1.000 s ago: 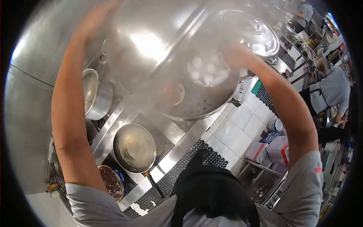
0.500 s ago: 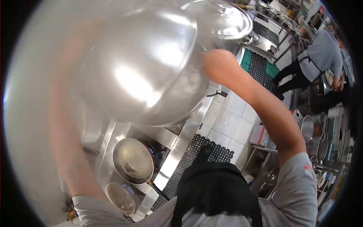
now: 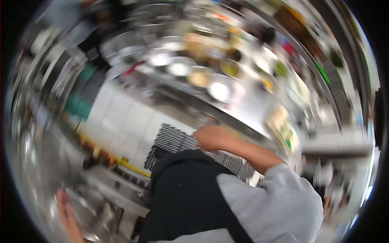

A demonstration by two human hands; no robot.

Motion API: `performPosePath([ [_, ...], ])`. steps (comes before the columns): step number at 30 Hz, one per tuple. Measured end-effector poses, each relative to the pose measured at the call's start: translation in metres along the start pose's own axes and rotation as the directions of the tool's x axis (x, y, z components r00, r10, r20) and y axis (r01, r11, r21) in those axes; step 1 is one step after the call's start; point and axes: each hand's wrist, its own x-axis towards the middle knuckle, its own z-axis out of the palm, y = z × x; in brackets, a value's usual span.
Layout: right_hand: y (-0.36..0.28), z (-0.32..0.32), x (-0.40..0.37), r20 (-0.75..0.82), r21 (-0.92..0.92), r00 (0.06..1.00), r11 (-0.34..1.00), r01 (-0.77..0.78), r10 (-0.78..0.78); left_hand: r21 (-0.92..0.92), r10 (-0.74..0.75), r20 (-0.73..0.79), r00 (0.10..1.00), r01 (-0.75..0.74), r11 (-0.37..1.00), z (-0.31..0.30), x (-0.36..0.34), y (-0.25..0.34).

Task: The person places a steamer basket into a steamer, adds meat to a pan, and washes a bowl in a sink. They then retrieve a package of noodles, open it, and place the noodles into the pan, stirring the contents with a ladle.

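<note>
The right hand (image 3: 210, 138) curls closed near centre; a bowl (image 3: 219, 91) sits at one o'clock. At eight, the left hand (image 3: 68, 212), grip unclear, is near blurred metal cookware (image 3: 97, 208).

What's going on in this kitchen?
Someone in a black apron stands beside a steel counter crowded with bowls. Their right hand is loosely curled, with nothing visible in it. Their left hand is near metal cookware; blur hides whether it touches any. Another person is across the floor.

Right hand (image 3: 210, 138), apparently near counter (image 3: 256, 110)
</note>
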Motion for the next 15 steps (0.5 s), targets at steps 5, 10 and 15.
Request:
performPosePath([
  [5,0.101,0.132,-0.097,-0.342,0.362,0.916,0.929,-0.076,0.208,-0.236,0.324,0.736,0.595,-0.224,0.946,0.332,0.037,0.175],
  [10,0.159,0.216,-0.195,-0.325,0.670,0.779,0.712,-0.211,0.536,-0.422,0.422,0.907,-0.003,-0.012,0.906,0.564,-0.079,0.362],
  [15,0.169,0.280,-0.286,-0.259,0.890,0.492,0.404,-0.214,0.831,-0.436,0.423,0.900,-0.109,-0.223,0.872,0.732,-0.109,0.456],
])
